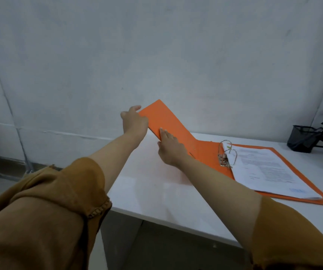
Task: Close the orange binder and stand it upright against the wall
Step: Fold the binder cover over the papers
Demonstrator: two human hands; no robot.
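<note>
The left hand [134, 121] grips the raised edge of the orange binder's [205, 151] front cover [162, 119], thumb on top. The right hand [171, 150], at its 5 o'clock, pinches the same cover's near edge, fingers flat on the orange face. The cover slants up toward 11 o'clock while the back half lies flat on the white counter [156, 191], holding papers [269, 168] on metal rings [227, 152]. A black mesh cup [302, 140] stands at 3 o'clock, near the wall [156, 55].
</note>
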